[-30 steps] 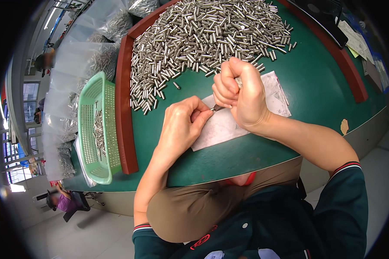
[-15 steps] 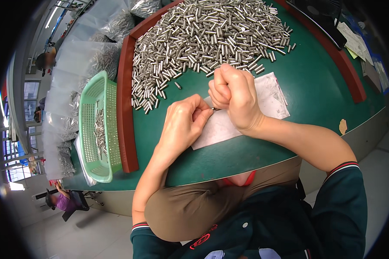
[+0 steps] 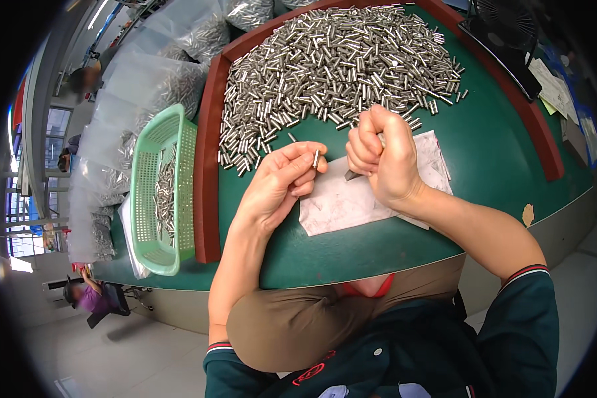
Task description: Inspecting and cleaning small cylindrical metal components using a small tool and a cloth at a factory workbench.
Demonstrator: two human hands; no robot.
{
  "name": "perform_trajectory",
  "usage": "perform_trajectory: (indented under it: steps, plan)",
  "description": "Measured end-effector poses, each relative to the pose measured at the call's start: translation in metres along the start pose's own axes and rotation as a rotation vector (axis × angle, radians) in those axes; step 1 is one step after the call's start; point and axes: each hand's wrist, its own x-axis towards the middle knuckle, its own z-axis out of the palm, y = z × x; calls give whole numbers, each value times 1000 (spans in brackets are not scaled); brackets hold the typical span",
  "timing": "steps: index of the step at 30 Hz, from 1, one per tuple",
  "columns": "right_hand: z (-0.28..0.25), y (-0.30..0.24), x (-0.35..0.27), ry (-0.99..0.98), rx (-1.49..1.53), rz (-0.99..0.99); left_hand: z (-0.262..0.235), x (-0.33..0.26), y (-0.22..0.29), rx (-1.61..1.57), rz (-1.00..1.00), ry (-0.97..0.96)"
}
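A short, silver-coloured metal cylinder (image 3: 316, 159) is pinched between thumb and fingertips of the left hand (image 3: 278, 182), the lower fingers being loosely curled, at ten o'clock of a white, smudged rectangular sheet (image 3: 338, 209). A tool with a flat, dark tip (image 3: 352, 175) is gripped by the right hand (image 3: 388, 159), closed into a fist above the sheet. At twelve o'clock, a heap of similar cylinders (image 3: 338, 60) is spread on a green tabletop (image 3: 497, 152); at nine o'clock, a pale-green perforated basket (image 3: 187, 179) is part-filled with metal pieces (image 3: 166, 199).

Bright, even light w/ glints on metal pins (image 3: 338, 60) & glare at far-left windows (image 3: 25, 245); ctr sharp, distance soft; fisheye bends edges (corners black).
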Motion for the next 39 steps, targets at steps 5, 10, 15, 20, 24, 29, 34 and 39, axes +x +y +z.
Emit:
perform_trajectory:
  steps: [5, 10, 15, 20, 24, 29, 34, 39]
  plan:
    - [-1, -1, 0, 5, 10, -7, 2, -1, 3, -16, -1, 32]
    - [1, -2, 1, -17, -40, 19, -17, -4, 12, -77, 219, 229]
    - [-1, -3, 0, -14, -51, 22, -17, 3, 9, 580, 397, 462]
    - [-1, -4, 0, -16, -50, 30, -8, -2, 16, 127, 219, 227]
    - [-1, -4, 1, 2, -43, 54, -4, -3, 12, 335, 184, 120]
    - [-2, -3, 2, -1, 7, 30, -1, -4, 10, 409, 243, 77]
    - [0, -4, 2, 5, 14, 44, -1, -5, 14, 369, 216, 27]
    - [-2, -3, 2, 1, 11, 40, -2, -5, 12, 370, 224, 4]
